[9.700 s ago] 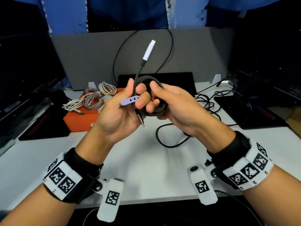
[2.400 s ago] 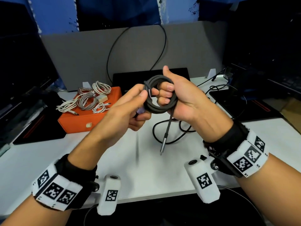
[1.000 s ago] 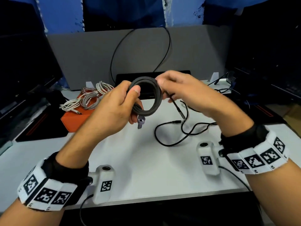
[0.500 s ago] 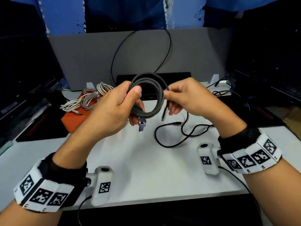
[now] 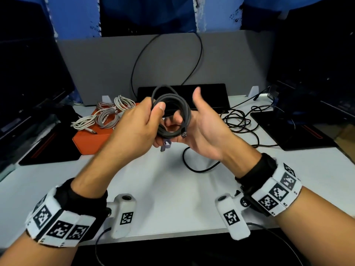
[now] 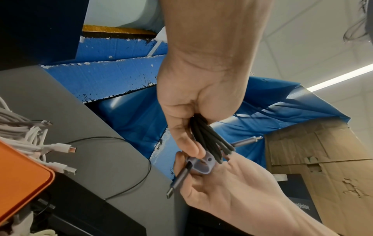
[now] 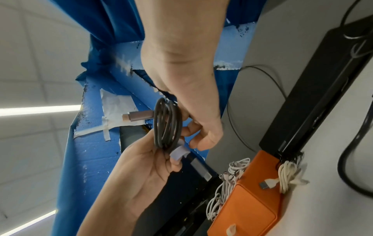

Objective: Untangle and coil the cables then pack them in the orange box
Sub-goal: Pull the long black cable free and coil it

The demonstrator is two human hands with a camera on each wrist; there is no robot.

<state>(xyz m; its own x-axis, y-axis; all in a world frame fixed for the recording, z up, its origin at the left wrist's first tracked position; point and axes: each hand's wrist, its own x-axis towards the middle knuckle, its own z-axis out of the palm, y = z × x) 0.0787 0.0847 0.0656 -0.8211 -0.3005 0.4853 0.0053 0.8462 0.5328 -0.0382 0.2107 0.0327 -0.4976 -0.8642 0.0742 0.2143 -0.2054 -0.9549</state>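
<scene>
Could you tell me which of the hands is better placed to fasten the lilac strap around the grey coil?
Right. The left hand grips the grey coil; the right hand lies open beside the lilac strap.

Matt dark grey cable coil [image 5: 173,116] with brushed metal plugs; smooth orange box [image 5: 90,140]; matt white table [image 5: 172,189].
</scene>
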